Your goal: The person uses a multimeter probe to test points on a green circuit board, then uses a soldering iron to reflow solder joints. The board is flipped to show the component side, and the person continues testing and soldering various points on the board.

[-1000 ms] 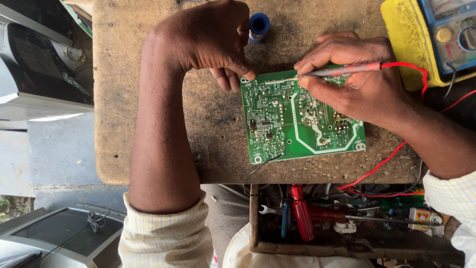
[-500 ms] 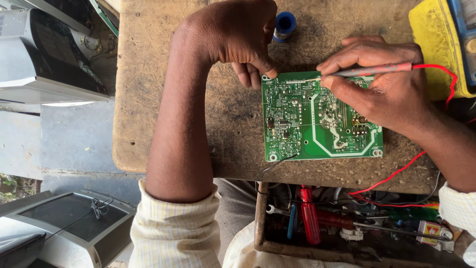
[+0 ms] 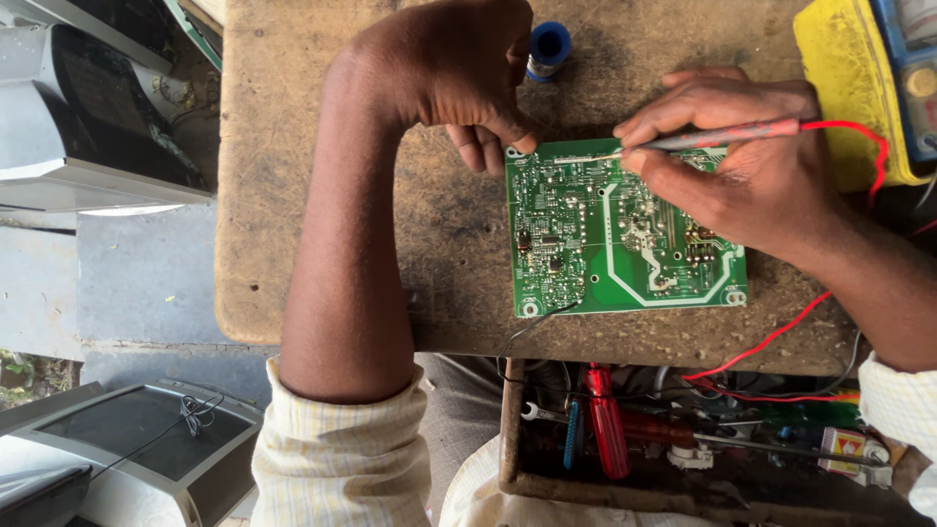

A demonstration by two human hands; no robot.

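A green circuit board lies solder side up on a worn wooden table. My left hand rests at the board's far left corner, fingertips touching its edge. My right hand grips a red test probe like a pen, its metal tip on the board near the far edge. A red wire runs from the probe across the table. The other ends of the wire are hidden.
A yellow meter sits at the table's far right. A blue-capped small roll stands behind the board. Below the table edge, a tray holds a red-handled screwdriver, a wrench and other tools. Grey appliance casings lie at left.
The view has shifted, so the table and board appear further right. My hands keep their grip and place on the board; the probe tip stays near the far edge.
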